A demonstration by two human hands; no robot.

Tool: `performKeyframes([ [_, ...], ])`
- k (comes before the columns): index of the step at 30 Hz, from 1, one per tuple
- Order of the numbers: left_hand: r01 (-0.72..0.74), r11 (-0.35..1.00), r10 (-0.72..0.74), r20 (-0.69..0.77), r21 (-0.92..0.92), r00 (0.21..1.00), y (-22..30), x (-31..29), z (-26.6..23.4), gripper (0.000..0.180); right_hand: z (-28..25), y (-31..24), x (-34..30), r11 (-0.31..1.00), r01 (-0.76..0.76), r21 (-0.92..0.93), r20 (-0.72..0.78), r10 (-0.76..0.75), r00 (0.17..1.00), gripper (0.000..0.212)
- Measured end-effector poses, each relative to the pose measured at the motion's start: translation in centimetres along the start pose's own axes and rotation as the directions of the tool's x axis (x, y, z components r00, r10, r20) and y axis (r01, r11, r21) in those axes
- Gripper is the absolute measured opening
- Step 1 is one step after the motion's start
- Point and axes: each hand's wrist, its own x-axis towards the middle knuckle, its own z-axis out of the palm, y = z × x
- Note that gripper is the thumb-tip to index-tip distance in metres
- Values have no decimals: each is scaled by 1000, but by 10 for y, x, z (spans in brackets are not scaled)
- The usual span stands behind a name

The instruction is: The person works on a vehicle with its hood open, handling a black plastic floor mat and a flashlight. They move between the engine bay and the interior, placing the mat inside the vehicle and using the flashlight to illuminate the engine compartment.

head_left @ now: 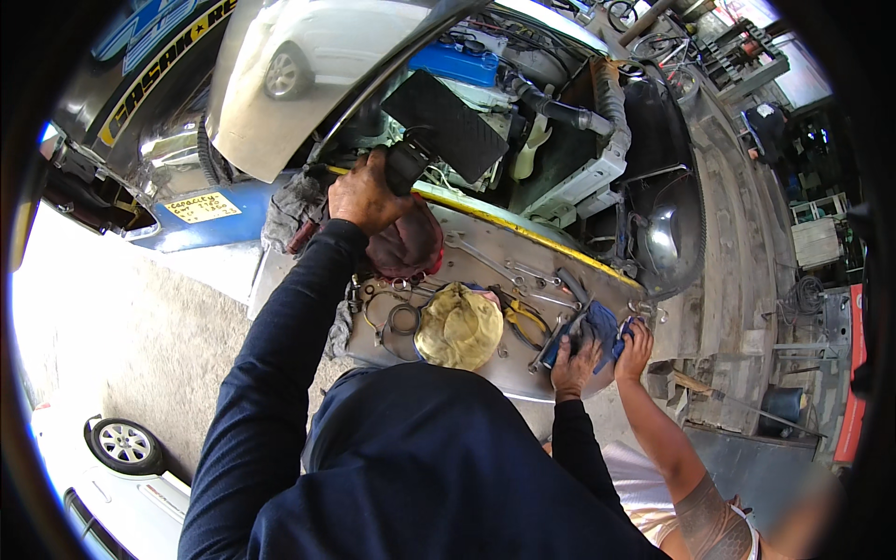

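My left hand point(367, 196) is raised and closed around the black handle point(407, 163) of a flat black pad point(446, 121) at the edge of an open engine bay. Just below that hand lies a dark red rag point(411, 250). My right hand point(573, 366) presses down with curled fingers on a blue cloth point(597, 327) at the right end of a metal tool tray point(485, 245). Another person's bare hand point(637, 347) touches the same cloth from the right.
The tray holds several wrenches point(485, 257), yellow-handled pliers point(525, 322), metal rings point(403, 319) and a yellowish crumpled cloth point(458, 327). Behind it are a blue box point(455, 63), hoses point(560, 110) and a white car point(317, 47). A car wheel point(123, 444) sits lower left.
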Motion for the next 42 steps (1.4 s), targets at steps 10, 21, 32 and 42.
performKeyframes([
  [10, -2, 1000, 2, -93, 1, 996, -1, -8, 8, 88, 11, 7, -7, 989, -102, -109, 1, 103, 995, 67],
  [21, -113, 993, 106, -166, -34, 980, -11, -18, 21, 95, -2, -9, -2, 999, 7, 41, -52, -5, 999, 63],
  [32, -68, 997, 63, -155, -28, 986, -5, -19, 20, 95, -8, -13, 0, 999, -32, 43, -4, 32, 999, 64],
  [42, -55, 998, 49, -178, -29, 983, -5, -23, 22, 90, -1, -5, -4, 1000, -21, -7, -17, 21, 1000, 63],
])
